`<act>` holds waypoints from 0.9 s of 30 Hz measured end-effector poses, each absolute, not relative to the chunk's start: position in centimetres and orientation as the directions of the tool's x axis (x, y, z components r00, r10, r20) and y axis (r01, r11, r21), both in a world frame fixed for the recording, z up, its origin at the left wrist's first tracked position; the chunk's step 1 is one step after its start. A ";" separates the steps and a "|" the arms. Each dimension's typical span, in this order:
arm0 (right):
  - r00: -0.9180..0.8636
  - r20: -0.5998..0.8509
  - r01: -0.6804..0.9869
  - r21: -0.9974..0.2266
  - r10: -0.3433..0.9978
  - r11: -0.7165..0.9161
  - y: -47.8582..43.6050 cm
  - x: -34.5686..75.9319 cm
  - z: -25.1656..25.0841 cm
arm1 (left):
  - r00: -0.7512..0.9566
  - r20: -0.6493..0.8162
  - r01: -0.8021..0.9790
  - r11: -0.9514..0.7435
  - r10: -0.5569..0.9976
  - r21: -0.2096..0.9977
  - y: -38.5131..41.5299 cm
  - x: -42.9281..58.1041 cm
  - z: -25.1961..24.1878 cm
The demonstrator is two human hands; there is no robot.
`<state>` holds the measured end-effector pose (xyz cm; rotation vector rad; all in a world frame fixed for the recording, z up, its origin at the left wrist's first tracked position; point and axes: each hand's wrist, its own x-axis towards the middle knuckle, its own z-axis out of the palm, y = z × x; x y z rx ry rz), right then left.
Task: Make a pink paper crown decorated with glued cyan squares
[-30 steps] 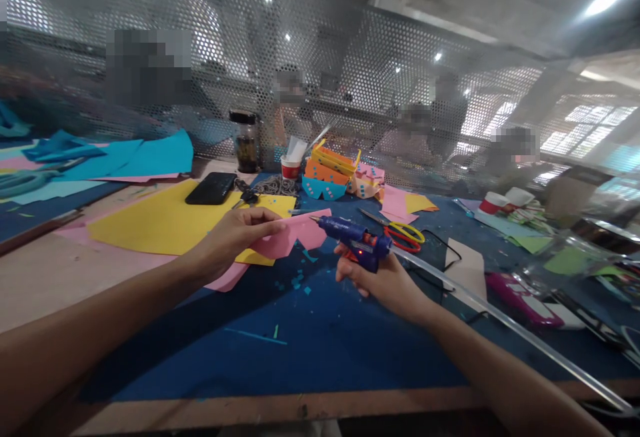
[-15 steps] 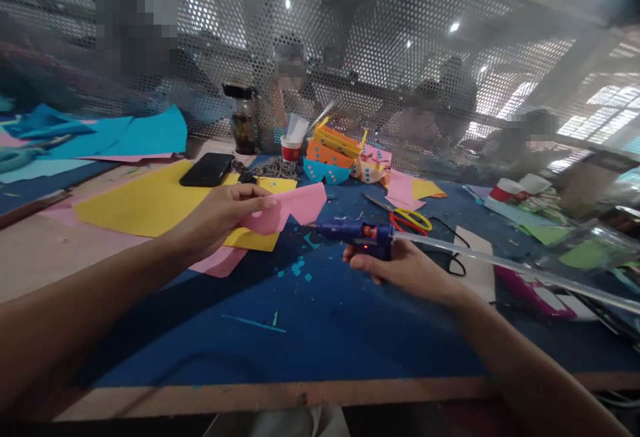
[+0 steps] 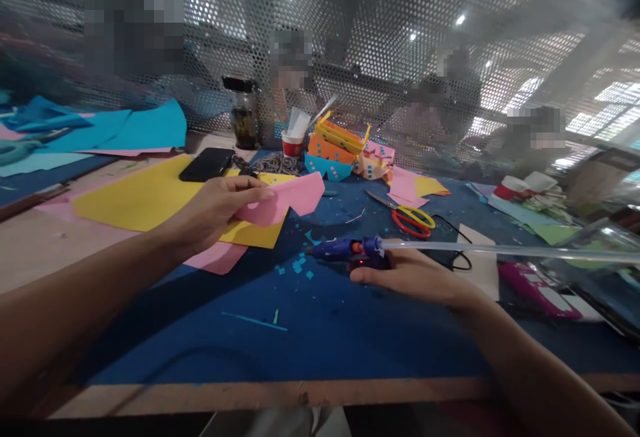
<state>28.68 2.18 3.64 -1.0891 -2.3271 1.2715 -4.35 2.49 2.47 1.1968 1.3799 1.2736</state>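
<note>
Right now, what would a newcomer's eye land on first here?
Likely the blue glue gun in the right hand, its long clear glue stick reaching toward the right edge. Next, the pink paper cut-out in the left hand, left of centre. Beyond, in front of the perforated screen, sits a colourful cluster of dotted paper pieces.

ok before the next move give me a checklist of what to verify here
1. Left hand gripping the pink cutout: ok.
2. Right hand holding the blue glue gun: ok.
3. Clear glue stick in the gun's rear: ok.
4. Nozzle apart from the pink cutout: ok, a gap shows.
5. Nozzle hot: cannot tell; the red light is on, but heat does not show.
6. Blue mat free of scraps: not ok, light blue bits lie on it.
</note>
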 end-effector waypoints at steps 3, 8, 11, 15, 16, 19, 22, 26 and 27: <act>-0.660 -0.175 0.471 -0.854 0.730 0.220 2.0 28.4 3.1 | -0.142 -0.011 0.027 0.015 0.990 1.000 2.5 -4.4 2.4; -0.654 -0.191 0.472 -0.859 0.733 0.197 1.7 28.1 2.6 | -0.141 -0.028 0.002 0.029 0.990 1.000 2.5 -4.2 2.4; -0.673 -0.210 0.506 -0.830 0.709 0.234 1.6 28.2 2.7 | -0.155 -0.018 0.031 0.023 0.988 0.999 2.6 -4.1 2.3; -0.674 -0.218 0.545 -0.792 0.706 0.275 1.5 28.1 3.0 | -0.154 -0.020 0.039 0.027 0.988 0.999 2.7 -4.1 2.3; -0.676 -0.215 0.553 -0.780 0.705 0.293 1.5 28.1 3.1 | -0.152 -0.018 0.040 0.024 0.988 0.999 2.7 -4.1 2.3; -0.697 -0.176 0.561 -0.738 0.695 0.376 1.5 27.8 3.5 | -0.147 0.015 0.062 -0.006 0.989 0.998 2.6 -4.1 2.3; -0.712 -0.124 0.552 -0.707 0.691 0.442 1.5 27.5 3.8 | -0.135 0.037 0.086 -0.025 0.990 0.996 2.5 -4.0 2.4; -0.705 -0.103 0.565 -0.680 0.702 0.467 1.3 27.3 3.9 | -0.128 0.047 0.100 -0.034 0.991 0.994 2.5 -4.0 2.3; -0.708 -0.103 0.566 -0.674 0.699 0.474 1.3 27.2 3.8 | -0.132 0.047 0.099 -0.034 0.990 0.994 2.5 -4.0 2.3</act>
